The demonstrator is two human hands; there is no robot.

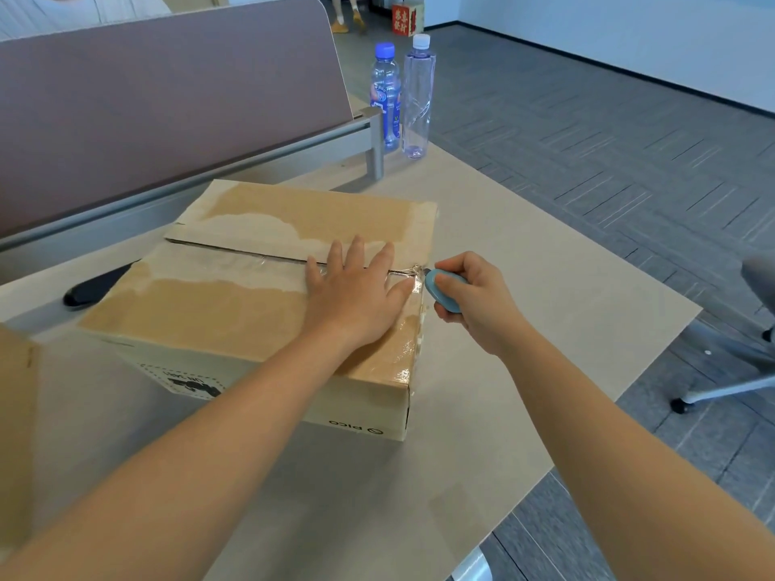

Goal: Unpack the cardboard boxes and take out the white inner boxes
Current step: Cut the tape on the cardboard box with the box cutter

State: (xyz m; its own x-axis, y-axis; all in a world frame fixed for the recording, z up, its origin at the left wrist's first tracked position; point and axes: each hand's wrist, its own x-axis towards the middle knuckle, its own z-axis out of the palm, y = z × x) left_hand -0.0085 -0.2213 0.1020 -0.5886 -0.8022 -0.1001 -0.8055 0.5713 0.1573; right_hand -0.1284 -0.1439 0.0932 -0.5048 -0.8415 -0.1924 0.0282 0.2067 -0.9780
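A cardboard box (pixel 268 295) is sitting on the table (pixel 524 329), still shut. The left hand (pixel 356 287) is lying flat on the box top with fingers spread, pressing near the right end of the taped seam. The right hand (pixel 474 299) is curling around a small blue cutter (pixel 445 289), with its tip touching the tape (pixel 413 272) at the box's right edge. Two bottles (pixel 404 98) are standing far back.

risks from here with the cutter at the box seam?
1. The left hand lies flat across the taped seam, right beside the blue cutter gripped by the right hand; a slip could nick its fingers.
2. Cutting too deep into the cardboard box might score whatever is packed under the flaps.
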